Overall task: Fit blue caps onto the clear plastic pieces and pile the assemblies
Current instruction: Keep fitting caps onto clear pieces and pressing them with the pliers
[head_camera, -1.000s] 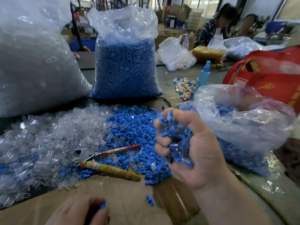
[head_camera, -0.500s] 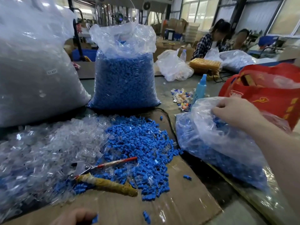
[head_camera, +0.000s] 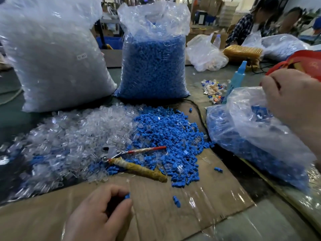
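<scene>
- Cardboard sheet on a workshop table; full sacks behind.
- Pliers lie across the clear pieces and blue caps heaps.
- Left hand pinches one cap.
- Right hand curled at assemblies bag; grip unclear.

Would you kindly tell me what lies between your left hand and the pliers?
In the head view, only bare cardboard separates the left hand from the pliers.
</scene>
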